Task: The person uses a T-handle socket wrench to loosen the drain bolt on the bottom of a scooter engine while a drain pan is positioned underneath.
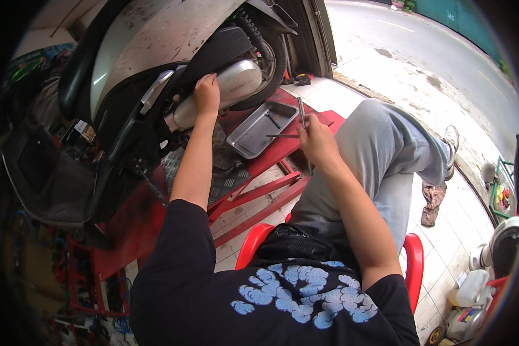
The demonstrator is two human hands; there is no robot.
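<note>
My left hand [207, 92] is closed at the upper edge of the silver engine-side cover [236, 81] on a scooter [150, 43]. Its fingers curl toward the machine, and anything in them is hidden. In my right hand [319, 142] is a dark metal T-handle wrench [301, 112]; one bar points up and away, another sticks out to the left. The wrench is above the right side of a grey metal tray [245, 149], apart from the cover. A small dark part [273, 119] lies in the tray.
The scooter stands on a red lift table [259, 167], its rear wheel [277, 63] at the far end. I sit on a red chair [413, 265], one leg crossed. A brown cloth [432, 203] lies on the tiles. Containers [473, 288] stand at right, near the roadside edge.
</note>
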